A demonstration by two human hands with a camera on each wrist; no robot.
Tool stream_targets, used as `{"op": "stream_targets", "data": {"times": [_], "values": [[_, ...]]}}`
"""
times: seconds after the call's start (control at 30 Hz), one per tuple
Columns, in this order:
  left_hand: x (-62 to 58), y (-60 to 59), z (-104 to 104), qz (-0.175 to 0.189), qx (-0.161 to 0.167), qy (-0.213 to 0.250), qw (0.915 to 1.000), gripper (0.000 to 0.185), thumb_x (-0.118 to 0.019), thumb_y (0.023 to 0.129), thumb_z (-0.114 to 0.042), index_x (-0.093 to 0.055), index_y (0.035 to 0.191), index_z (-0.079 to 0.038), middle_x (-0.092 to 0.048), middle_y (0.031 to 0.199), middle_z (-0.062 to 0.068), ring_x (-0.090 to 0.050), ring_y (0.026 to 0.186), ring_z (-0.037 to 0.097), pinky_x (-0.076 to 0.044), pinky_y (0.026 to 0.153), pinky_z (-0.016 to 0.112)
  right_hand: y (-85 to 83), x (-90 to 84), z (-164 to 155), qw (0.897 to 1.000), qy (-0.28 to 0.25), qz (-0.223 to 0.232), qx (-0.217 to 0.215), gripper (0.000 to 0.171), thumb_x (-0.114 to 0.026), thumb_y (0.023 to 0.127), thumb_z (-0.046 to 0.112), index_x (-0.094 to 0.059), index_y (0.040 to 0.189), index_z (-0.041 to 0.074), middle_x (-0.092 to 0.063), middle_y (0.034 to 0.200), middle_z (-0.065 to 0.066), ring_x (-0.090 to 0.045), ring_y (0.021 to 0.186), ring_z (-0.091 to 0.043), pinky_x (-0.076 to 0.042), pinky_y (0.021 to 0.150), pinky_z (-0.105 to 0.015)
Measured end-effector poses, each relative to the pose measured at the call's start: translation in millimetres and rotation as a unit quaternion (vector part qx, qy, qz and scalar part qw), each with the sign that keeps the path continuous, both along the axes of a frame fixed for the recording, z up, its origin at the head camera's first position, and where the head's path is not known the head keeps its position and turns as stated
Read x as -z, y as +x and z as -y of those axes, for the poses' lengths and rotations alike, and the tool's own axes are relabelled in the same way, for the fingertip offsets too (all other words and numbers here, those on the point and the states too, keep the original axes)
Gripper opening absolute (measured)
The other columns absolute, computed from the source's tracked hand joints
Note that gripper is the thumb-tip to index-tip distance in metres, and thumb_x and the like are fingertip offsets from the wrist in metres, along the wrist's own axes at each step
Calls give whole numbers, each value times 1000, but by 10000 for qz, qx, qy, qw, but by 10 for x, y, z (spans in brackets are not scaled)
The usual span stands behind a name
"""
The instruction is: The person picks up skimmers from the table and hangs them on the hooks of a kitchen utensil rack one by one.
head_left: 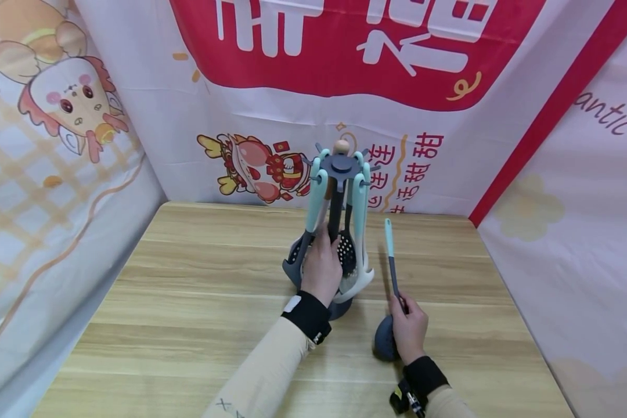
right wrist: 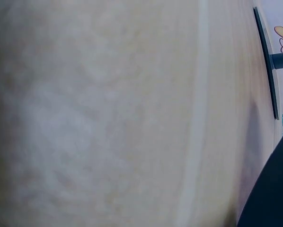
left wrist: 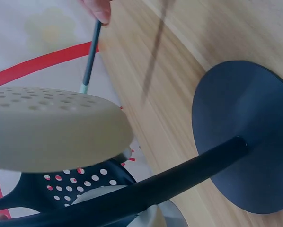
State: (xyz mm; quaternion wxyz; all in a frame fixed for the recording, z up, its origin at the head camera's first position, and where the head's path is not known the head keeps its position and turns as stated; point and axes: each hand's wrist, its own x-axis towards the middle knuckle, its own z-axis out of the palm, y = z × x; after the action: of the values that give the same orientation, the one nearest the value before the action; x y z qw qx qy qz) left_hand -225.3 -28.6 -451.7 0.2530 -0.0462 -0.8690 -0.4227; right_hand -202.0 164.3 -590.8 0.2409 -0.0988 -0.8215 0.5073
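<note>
Left hand is gripping the utensil stand at bench centre, fingers curling round its dark post among the hanging tools. Right hand, at the stand's four o'clock, is pinching the ladle by its handle, bowl resting on the bench, handle pointing toward twelve o'clock.

The place was a staged recording booth, not a working kitchen. A wooden table stood enclosed by printed fabric backdrops. At 12 o'clock hung a red banner with white characters; at 9 o'clock, a cartoon-figure cloth; at 3 o'clock, a pale cloth. A utensil rack provided the only kitchen element.
</note>
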Motion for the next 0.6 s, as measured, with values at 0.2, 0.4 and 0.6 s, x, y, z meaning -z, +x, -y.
{"op": "stream_targets", "data": {"times": [0.2, 0.4, 0.6], "values": [[9, 4, 0, 61, -37, -290, 9996, 39, -47, 104, -10, -38, 140, 3, -61, 128, 23, -65, 113, 36, -54, 94, 46, 10, 3, -51, 9994, -261, 204, 69, 22, -68, 93, 13, -72, 107, -4, -67, 80, -13, -50, 64, 0, -39, 56, -12], [22, 11, 9, 40, 35, -359, 9993, 39, -48, 104, -11, -37, 140, 1, -61, 126, 22, -66, 111, 35, -56, 92, 45, 2, 26, -130, 9970, -517, 535, 192, 27, -66, 96, 19, -71, 114, -1, -60, 77, -2, -48, 63, -2, -39, 53, -15], [31, 2, 21, -59, -25, -391, 9992, 40, -49, 104, -11, -38, 140, 2, -61, 126, 22, -66, 111, 36, -56, 91, 45, 6, 6, -141, 9970, -635, 418, 159, 28, -66, 95, 19, -71, 114, -2, -57, 74, 4, -47, 62, -2, -39, 52, -15]]}}
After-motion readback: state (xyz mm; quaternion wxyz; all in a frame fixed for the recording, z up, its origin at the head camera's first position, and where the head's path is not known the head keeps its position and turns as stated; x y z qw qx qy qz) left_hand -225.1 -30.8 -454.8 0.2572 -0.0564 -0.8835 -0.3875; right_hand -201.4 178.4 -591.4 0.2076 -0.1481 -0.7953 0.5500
